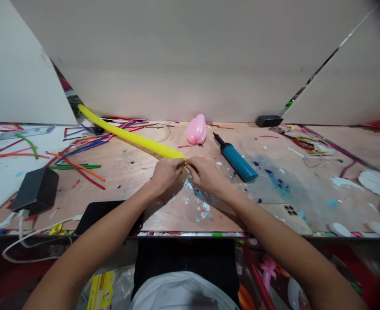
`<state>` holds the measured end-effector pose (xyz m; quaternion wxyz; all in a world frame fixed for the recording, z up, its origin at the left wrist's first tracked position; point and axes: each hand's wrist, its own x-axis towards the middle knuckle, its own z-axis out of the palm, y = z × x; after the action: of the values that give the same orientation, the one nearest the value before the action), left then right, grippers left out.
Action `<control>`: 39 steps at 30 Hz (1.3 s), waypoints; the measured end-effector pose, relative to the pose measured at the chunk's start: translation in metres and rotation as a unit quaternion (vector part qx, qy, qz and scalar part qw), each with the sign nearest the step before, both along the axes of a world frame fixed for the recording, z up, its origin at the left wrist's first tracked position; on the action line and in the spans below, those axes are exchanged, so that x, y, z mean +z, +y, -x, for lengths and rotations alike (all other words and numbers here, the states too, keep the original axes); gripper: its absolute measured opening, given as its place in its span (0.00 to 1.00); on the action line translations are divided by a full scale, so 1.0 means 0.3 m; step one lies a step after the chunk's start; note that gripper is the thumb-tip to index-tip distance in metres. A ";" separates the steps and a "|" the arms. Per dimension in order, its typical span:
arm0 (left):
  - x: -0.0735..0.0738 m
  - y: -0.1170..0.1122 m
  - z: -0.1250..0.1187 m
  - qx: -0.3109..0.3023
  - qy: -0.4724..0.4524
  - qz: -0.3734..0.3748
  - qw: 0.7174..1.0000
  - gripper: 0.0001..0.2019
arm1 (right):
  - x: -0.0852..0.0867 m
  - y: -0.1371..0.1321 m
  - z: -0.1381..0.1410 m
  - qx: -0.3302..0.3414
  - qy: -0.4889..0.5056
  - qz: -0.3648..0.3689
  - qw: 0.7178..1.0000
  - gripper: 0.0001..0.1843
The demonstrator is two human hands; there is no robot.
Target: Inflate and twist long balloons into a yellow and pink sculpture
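Note:
A long inflated yellow balloon (134, 138) stretches from the far left to my two hands above the middle of the table. My left hand (168, 172) is closed around its near end, fingers pinched together. Close beside it, my right hand (205, 174) pinches the small yellow tip at the balloon's end. The two hands almost touch there. Behind them a pink balloon (196, 130), twisted into rounded loops, rests against the back wall. A blue hand pump (238, 161) lies to the right of my right hand, its black nozzle pointing away to the left.
Uninflated balloons (80, 161) in several colours are strewn over the left side. A dark block (35, 190) with a white cable and a black phone (96, 215) lie front left. Another phone (286, 215) lies front right. White panels (177, 56) wall the back.

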<state>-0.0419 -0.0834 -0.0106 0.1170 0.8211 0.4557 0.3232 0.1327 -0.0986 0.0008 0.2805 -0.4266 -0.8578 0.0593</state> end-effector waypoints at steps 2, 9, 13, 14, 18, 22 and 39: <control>0.000 0.002 -0.001 -0.035 -0.095 0.029 0.994 0.14 | -0.010 0.015 -0.003 0.019 0.132 0.062 0.989 0.07; 0.019 -0.019 -0.026 -0.124 -0.333 0.203 0.912 0.22 | -0.023 0.024 0.010 0.089 0.440 0.287 0.846 0.19; 0.032 -0.036 -0.030 -0.187 -0.354 0.266 0.877 0.24 | -0.021 0.012 0.016 0.126 0.489 0.328 0.798 0.22; 0.035 -0.039 -0.031 -0.193 -0.358 0.274 0.871 0.25 | -0.022 0.013 0.014 0.131 0.486 0.338 0.795 0.23; 0.043 -0.053 -0.032 -0.212 -0.373 0.312 0.848 0.29 | -0.019 0.021 -0.005 0.163 0.430 0.395 0.795 0.27; 0.045 -0.061 -0.031 -0.227 -0.368 0.341 0.835 0.31 | -0.001 0.019 -0.018 0.119 0.396 0.365 0.834 0.30; 0.067 -0.087 -0.020 -0.213 -0.220 0.297 0.904 0.42 | 0.024 0.010 -0.024 0.059 0.352 0.193 0.914 0.20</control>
<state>-0.0361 -0.1096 0.0095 0.5192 0.7339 0.3071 0.3123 0.1400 -0.0956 0.0081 0.4724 -0.3730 -0.6990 0.3860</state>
